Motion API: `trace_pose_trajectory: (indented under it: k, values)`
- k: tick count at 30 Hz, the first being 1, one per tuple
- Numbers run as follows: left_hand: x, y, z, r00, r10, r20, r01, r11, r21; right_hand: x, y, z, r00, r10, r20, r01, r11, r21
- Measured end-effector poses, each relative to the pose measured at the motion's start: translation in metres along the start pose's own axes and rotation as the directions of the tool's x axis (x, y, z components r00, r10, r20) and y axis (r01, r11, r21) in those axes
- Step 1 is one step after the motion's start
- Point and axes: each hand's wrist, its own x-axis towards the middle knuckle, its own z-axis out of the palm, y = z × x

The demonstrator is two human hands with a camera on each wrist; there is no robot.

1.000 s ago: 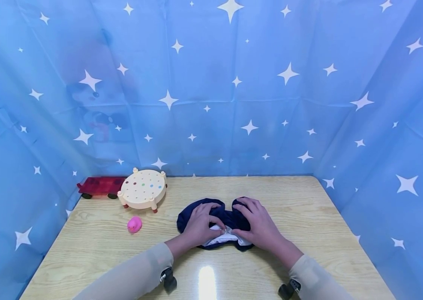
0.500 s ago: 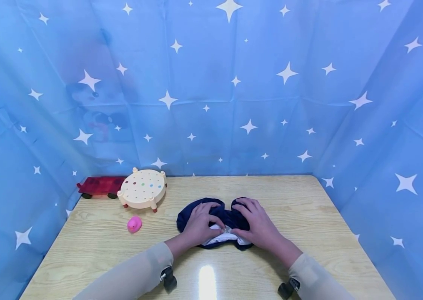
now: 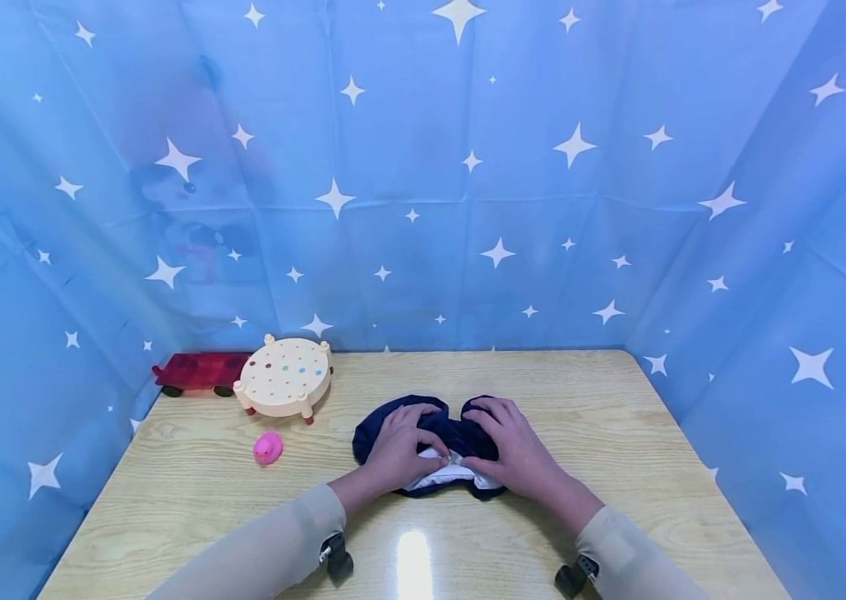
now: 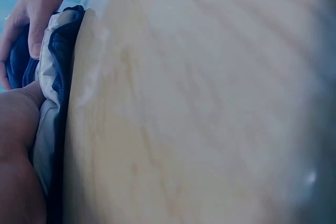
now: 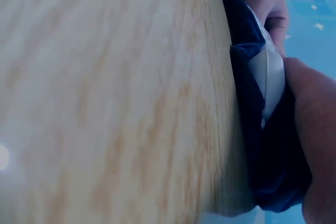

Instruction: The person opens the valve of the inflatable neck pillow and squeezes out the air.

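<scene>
A navy neck pillow (image 3: 372,427) lies on the table, its two lobes pointing away from me. Along its near side the zipper (image 4: 62,72) is undone and white inner fabric (image 3: 443,477) shows. My left hand (image 3: 395,452) grips the left half, fingers over the top and thumb at the white fabric. On the right half, my right hand (image 3: 516,450) holds on the same way, its thumb beside the opening. The right wrist view shows the navy cover (image 5: 278,169) bulging below the right hand (image 5: 321,124). Parts of the pillow are hidden under both palms.
On the wooden table (image 3: 618,433), a pink rubber toy (image 3: 268,447) sits to the left. Behind it stand a cream round stool-like toy (image 3: 284,379) with coloured dots and a red wheeled cart (image 3: 201,372). A star-printed blue curtain (image 3: 423,167) surrounds the table.
</scene>
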Motion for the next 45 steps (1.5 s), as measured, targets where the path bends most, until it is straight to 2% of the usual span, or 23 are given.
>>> trace_pose_trajectory:
  k: [7,16,26,27,30,33,34,45]
  values:
    - [0.0,-0.001,0.001,1.0,0.001,-0.002,-0.001,1.0,0.007,0.0,0.001,0.002,1.0,-0.014,-0.007,0.014,1.0,0.005]
    - [0.0,-0.002,0.002,1.0,0.001,-0.014,-0.001,1.0,-0.012,0.0,0.0,0.003,1.0,-0.005,0.022,0.005,1.0,-0.012]
    - [-0.002,-0.002,-0.002,1.0,0.006,-0.01,-0.006,0.997,-0.079,-0.001,0.004,0.007,0.998,-0.056,-0.025,0.057,0.998,0.013]
    - [-0.002,-0.002,-0.003,1.0,0.006,-0.01,-0.007,0.996,-0.086,-0.002,0.014,0.016,0.996,-0.079,-0.033,0.079,0.997,0.024]
    - [-0.002,-0.001,-0.004,1.0,0.002,-0.006,-0.002,0.994,-0.11,-0.003,0.016,0.017,0.995,-0.086,-0.04,0.087,0.996,0.027]
    - [-0.002,-0.002,-0.004,1.0,-0.004,-0.003,0.004,0.993,-0.121,-0.003,0.016,0.018,0.997,-0.073,-0.025,0.074,0.997,0.031]
    - [-0.002,-0.002,-0.004,1.0,-0.007,-0.002,0.006,0.992,-0.125,-0.002,0.006,0.009,0.999,-0.049,-0.012,0.05,0.998,0.025]
    - [-0.003,-0.004,-0.003,1.0,-0.011,-0.009,0.01,0.992,-0.126,-0.001,0.005,0.008,0.999,-0.017,0.046,0.016,0.999,0.031]
